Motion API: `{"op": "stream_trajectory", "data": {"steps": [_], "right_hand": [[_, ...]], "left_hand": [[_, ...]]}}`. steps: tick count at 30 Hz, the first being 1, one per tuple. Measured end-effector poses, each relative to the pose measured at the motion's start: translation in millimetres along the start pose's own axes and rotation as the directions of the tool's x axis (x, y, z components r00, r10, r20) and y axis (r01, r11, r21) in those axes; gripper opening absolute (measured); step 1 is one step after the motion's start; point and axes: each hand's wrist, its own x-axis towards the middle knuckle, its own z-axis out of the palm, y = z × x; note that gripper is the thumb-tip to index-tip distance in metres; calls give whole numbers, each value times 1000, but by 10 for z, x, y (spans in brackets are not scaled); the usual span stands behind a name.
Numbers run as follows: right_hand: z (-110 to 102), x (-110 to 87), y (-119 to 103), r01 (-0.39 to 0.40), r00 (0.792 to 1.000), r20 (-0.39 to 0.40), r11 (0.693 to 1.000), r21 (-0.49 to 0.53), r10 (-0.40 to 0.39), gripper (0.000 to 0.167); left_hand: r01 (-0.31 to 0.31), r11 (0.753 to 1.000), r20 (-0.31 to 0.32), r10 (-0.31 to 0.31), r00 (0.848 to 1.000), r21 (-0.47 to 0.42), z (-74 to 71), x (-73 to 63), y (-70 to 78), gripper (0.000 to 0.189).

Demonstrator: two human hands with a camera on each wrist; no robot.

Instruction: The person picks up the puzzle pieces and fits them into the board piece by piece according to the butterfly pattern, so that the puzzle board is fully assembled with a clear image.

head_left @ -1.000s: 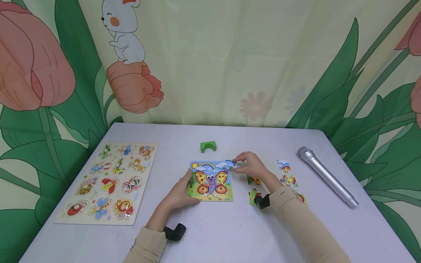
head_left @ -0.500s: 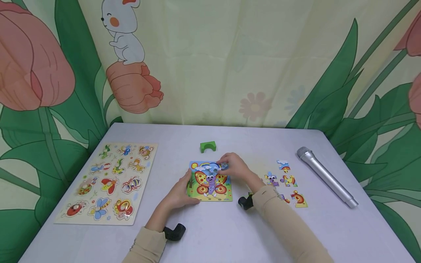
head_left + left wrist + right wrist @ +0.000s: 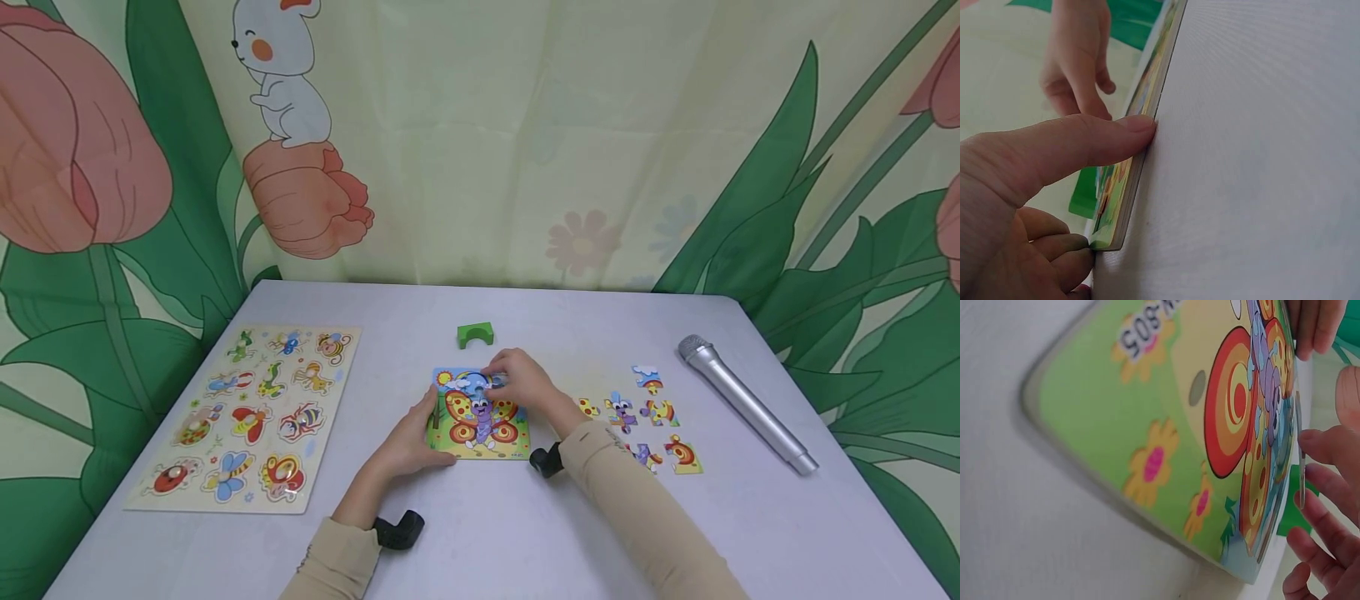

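Note:
A square butterfly puzzle board (image 3: pixel 491 448) lies flat on the table. At its front left corner my left hand (image 3: pixel 405 437) grips it, thumb on the front edge and fingers along the left side. My right hand (image 3: pixel 522 385) is over the board's upper part, pinching a thin puzzle piece (image 3: pixel 1302 481) between thumb and fingers. That piece appears edge-on in the right wrist view, just above the board surface. In the head view the right fingers partly cover the board's top right. Several loose puzzle pieces (image 3: pixel 658 412) lie to the right, some behind the right forearm.
A green arch block (image 3: pixel 475 334) stands behind the board. At the left lies a large insect picture board (image 3: pixel 251 421). A silver microphone (image 3: pixel 746 404) rests at the right of the white table (image 3: pixel 480 542), and a printed curtain (image 3: pixel 480 167) hangs behind.
My right hand has moved left from beyond the board's top right corner to over its top part, carrying the puzzle piece. More loose pieces show now. The left hand has stayed put.

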Motion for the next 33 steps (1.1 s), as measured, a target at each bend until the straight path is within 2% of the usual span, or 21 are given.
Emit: {"op": "stream_trajectory", "data": {"steps": [7, 14, 27, 33], "right_hand": [[12, 8, -52, 4, 1000, 10, 1000, -21, -4, 35], [36, 35, -46, 25, 1000, 8, 998, -58, -24, 35], [70, 29, -77, -22, 1000, -2, 993, -113, 22, 34], [87, 29, -66, -23, 1000, -6, 995, -93, 22, 34]], "left_hand": [[13, 1000, 2, -13, 1000, -1, 7, -16, 10, 109], [-10, 1000, 0, 10, 1000, 12, -3, -5, -1, 109], [-7, 1000, -6, 7, 1000, 4, 3, 2, -2, 109], [-9, 1000, -4, 9, 1000, 1, 1, 2, -5, 109]]}}
